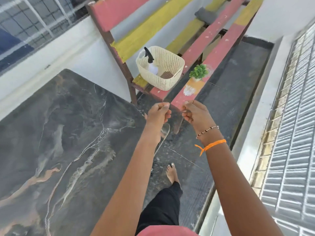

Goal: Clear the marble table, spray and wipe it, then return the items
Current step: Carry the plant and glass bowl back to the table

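Observation:
The dark marble table [64, 133] fills the left of the view, its top bare. My left hand [159, 114] and my right hand [196, 114] are raised side by side past the table's right corner, fingers curled, each pinching the top edge of a see-through sheet-like item [164, 135]. It hangs below my hands, and only its rounded clear edge shows. On the pink and yellow bench [219, 48] ahead stands a cream woven basket [170, 65] holding a spray bottle [150, 63] with a black trigger. A small green potted plant [198, 72] stands to the basket's right.
A brown square item [167, 75] lies in the basket. A grey cloth [205, 15] sits on the bench's far end. White walls run at left and right, with a brick-pattern wall [289, 133] on the right. My bare foot [172, 173] is on the dark floor.

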Available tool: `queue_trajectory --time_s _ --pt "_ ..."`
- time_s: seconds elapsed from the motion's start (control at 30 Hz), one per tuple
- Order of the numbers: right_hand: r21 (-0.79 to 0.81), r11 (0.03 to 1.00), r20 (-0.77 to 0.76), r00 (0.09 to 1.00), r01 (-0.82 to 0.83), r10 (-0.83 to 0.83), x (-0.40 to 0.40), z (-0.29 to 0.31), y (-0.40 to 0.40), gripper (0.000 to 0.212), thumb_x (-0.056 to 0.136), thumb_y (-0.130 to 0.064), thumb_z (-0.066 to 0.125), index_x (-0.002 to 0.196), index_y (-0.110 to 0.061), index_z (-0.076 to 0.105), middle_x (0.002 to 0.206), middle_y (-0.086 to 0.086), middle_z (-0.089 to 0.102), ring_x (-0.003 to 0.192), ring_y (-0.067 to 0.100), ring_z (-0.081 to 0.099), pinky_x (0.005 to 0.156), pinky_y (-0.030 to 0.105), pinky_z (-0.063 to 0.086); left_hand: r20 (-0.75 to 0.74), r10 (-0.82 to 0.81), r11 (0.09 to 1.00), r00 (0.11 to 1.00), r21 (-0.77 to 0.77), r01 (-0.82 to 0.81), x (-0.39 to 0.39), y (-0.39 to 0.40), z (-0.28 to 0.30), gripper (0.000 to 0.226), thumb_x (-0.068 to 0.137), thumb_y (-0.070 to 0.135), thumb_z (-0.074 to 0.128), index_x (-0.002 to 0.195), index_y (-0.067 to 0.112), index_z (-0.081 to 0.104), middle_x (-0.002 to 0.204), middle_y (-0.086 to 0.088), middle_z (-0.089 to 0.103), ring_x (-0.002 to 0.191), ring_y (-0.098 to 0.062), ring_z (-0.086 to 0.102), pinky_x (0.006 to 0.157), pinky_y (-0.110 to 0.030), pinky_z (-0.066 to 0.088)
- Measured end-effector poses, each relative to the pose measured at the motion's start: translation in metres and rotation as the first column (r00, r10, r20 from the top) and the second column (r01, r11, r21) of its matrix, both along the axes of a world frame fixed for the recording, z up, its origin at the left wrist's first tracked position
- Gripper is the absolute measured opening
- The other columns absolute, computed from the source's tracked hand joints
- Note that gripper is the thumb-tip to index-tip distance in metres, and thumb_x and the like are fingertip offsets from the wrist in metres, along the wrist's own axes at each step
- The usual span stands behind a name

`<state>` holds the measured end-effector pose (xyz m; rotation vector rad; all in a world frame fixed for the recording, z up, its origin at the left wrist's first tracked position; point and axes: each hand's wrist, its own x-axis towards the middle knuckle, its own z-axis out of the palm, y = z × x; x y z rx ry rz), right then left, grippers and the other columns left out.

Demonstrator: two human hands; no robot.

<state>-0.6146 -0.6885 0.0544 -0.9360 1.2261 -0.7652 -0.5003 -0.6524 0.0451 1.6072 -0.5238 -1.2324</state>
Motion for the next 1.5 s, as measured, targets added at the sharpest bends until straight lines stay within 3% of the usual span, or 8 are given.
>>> queue_trajectory --time_s 0.2,0.6,0.87,1.0,1.17,1.3,1.4,1.5 --pt "0.031 0.995 -0.009 0.996 0.091 -0.091 -0.016 -0.004 -0.118 0.023 0.095 -0.004 0.042 0.075 -0.012 0.050 0.069 0.006 0.050 0.058 0.013 0.042 0.057 0.021 0.032 0.007 -0.091 0.996 0.996 -0.004 0.091 -0.017 -0.126 -0.011 0.017 0.092 0.010 0.049 0.078 0.018 0.054 0.062 0.001 0.053 0.049 -0.003 0.048 0.051 -0.017 0.035" --pt "0.185 0.974 0.006 0.991 0.131 -0.135 -0.043 -0.058 -0.305 0.026 0.095 -0.005 0.043 0.071 -0.012 0.051 0.067 0.006 0.049 0.055 0.014 0.039 0.054 0.021 0.028 0.066 -0.135 0.985 0.989 0.121 0.126 -0.037 -0.296 -0.058 0.011 0.092 0.015 0.051 0.083 0.016 0.056 0.068 0.003 0.056 0.058 -0.005 0.051 0.047 -0.007 0.038" --pt "0.361 0.931 -0.136 0.991 0.062 -0.013 -0.070 -0.134 -0.453 0.027 0.094 -0.006 0.046 0.067 -0.013 0.049 0.063 0.003 0.050 0.030 -0.001 0.043 0.033 0.010 0.028 0.143 -0.076 0.934 0.987 0.356 0.021 -0.077 -0.390 -0.120 0.014 0.088 0.004 0.049 0.092 0.016 0.055 0.086 0.001 0.055 0.077 -0.015 0.054 0.071 -0.023 0.046" --pt "0.433 0.894 -0.141 0.988 0.118 -0.062 -0.077 -0.176 -0.507 0.030 0.094 -0.001 0.043 0.066 -0.013 0.042 0.040 -0.004 0.051 0.026 0.000 0.040 0.029 0.010 0.025 0.252 -0.074 0.902 0.965 0.429 -0.043 -0.087 -0.413 -0.164 0.021 0.087 0.004 0.045 0.098 0.020 0.054 0.089 0.005 0.052 0.070 -0.006 0.050 0.049 -0.008 0.039" --pt "0.464 0.874 -0.246 0.969 0.148 -0.034 -0.088 -0.231 -0.551 0.031 0.094 -0.001 0.043 0.065 -0.012 0.045 0.036 -0.005 0.048 0.025 0.000 0.038 0.029 0.010 0.026 0.283 -0.148 0.833 0.948 0.553 -0.036 -0.093 -0.431 -0.221 0.033 0.088 -0.003 0.041 0.115 0.011 0.054 0.100 -0.004 0.052 0.078 -0.011 0.049 0.051 -0.006 0.037" --pt "0.403 0.907 -0.424 0.903 0.123 0.066 -0.095 -0.279 -0.570 0.028 0.091 0.001 0.042 0.065 -0.009 0.048 0.061 0.008 0.044 0.047 0.008 0.045 0.045 0.016 0.036 0.252 -0.128 0.784 0.959 0.618 -0.058 -0.095 -0.446 -0.257 0.051 0.079 -0.012 0.040 0.121 0.015 0.052 0.105 -0.004 0.050 0.093 -0.019 0.051 0.067 -0.026 0.041" --pt "0.303 0.948 -0.555 0.826 0.095 0.095 -0.098 -0.303 -0.576 0.016 0.082 0.004 0.045 0.073 -0.006 0.052 0.082 0.011 0.050 0.077 0.019 0.045 0.069 0.030 0.038 0.309 -0.025 0.783 0.951 0.598 -0.173 -0.100 -0.458 -0.271 0.046 0.080 -0.011 0.044 0.119 0.011 0.051 0.108 -0.006 0.050 0.092 -0.020 0.051 0.068 -0.024 0.041" --pt "0.249 0.966 -0.605 0.790 0.071 0.098 -0.095 -0.322 -0.580 0.019 0.079 0.002 0.049 0.089 -0.014 0.053 0.093 0.009 0.049 0.085 0.019 0.047 0.073 0.026 0.037 0.234 0.085 0.779 0.968 0.590 -0.211 -0.107 -0.470 -0.289 0.046 0.082 -0.007 0.056 0.124 0.006 0.043 0.118 -0.014 0.052 0.080 -0.019 0.057 0.057 -0.013 0.043"
